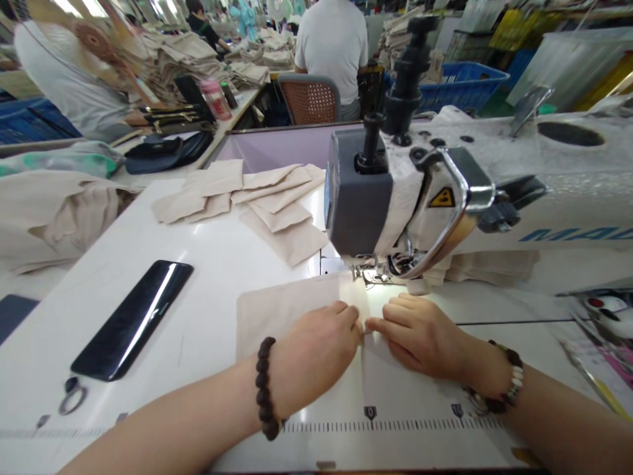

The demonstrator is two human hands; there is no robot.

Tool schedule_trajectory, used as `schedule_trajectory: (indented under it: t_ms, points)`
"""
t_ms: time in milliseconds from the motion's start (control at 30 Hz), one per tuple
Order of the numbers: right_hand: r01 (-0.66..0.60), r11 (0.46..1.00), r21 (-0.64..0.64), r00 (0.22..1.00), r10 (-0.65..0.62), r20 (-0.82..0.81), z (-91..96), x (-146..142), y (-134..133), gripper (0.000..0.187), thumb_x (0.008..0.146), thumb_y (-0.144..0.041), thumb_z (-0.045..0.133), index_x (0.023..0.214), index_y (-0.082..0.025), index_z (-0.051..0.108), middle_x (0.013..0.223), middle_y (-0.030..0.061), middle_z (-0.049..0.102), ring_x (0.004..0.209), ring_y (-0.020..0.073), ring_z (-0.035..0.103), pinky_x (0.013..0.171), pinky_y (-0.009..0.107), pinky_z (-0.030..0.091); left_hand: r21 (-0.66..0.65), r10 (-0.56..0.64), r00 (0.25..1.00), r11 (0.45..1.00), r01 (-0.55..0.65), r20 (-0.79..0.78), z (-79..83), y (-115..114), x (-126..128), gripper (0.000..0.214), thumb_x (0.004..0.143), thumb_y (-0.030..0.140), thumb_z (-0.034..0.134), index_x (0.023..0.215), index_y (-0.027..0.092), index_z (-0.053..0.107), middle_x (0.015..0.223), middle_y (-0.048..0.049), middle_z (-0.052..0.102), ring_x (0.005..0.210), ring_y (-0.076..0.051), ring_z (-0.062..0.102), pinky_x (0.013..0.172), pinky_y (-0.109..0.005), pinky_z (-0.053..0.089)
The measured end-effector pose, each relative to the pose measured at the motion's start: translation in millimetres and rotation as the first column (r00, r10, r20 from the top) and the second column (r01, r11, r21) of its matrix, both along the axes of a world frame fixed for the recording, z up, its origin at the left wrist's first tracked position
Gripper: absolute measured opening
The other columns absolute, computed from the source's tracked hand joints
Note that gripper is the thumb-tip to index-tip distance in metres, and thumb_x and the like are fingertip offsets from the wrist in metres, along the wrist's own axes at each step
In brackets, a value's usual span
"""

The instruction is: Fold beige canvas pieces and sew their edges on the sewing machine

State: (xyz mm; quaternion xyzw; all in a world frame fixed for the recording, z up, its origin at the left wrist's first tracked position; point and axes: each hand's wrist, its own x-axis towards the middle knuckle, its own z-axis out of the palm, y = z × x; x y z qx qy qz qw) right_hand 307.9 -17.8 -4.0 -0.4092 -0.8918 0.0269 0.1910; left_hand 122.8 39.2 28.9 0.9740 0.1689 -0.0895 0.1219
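A beige fabric piece lies flat on the white table, its far edge under the presser foot of the sewing machine. My left hand, with a dark bead bracelet on the wrist, rests on the fabric with fingers curled and pinches its edge. My right hand, also with a bracelet, presses and pinches the same fabric just to the right. The fingertips of both hands almost touch in front of the needle.
A pile of cut beige pieces lies behind the fabric. A black phone and a small ring lie at the left. A ruler strip runs along the table's near edge. A person in white sits on a chair beyond.
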Motion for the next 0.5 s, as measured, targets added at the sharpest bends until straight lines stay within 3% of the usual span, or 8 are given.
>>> schedule_trajectory:
  t_ms: [133, 367, 500]
  points:
    - [0.003, 1.0, 0.02, 1.0, -0.003, 0.004, -0.1, -2.2, -1.1, 0.027, 0.086, -0.012, 0.033, 0.075, -0.016, 0.057, 0.062, 0.0025, 0.05, 0.057, 0.0157, 0.037, 0.055, 0.031, 0.026, 0.006, -0.023, 0.999, 1.0, 0.024, -0.043, 4.8, 0.0, 1.7, 0.014, 0.085, 0.007, 0.045, 0.092, 0.009, 0.057, 0.092, -0.0089, 0.057, 0.09, -0.02, 0.053, 0.079, -0.031, 0.049]
    - [0.098, 0.994, 0.051, 0.995, -0.1, 0.028, -6.4, -4.6, 2.4, 0.026, 0.085, -0.011, 0.034, 0.084, -0.015, 0.06, 0.062, 0.0029, 0.052, 0.057, 0.0158, 0.042, 0.053, 0.03, 0.029, 0.098, -0.005, 0.999, 0.995, 0.0, 0.048, -15.5, 9.8, -1.0, 0.017, 0.086, 0.005, 0.041, 0.093, 0.009, 0.056, 0.099, -0.0106, 0.057, 0.1, -0.02, 0.052, 0.088, -0.031, 0.046]
    - [0.186, 0.981, 0.054, 0.981, -0.188, 0.045, -6.6, -6.7, 6.5, 0.028, 0.081, -0.01, 0.036, 0.095, -0.012, 0.061, 0.064, 0.0035, 0.055, 0.058, 0.0159, 0.046, 0.053, 0.028, 0.032, 0.138, -0.011, 0.998, 0.99, 0.003, 0.057, -15.5, 20.6, 1.1, 0.019, 0.087, 0.004, 0.038, 0.094, 0.006, 0.056, 0.098, -0.0117, 0.057, 0.1, -0.019, 0.053, 0.09, -0.031, 0.045]
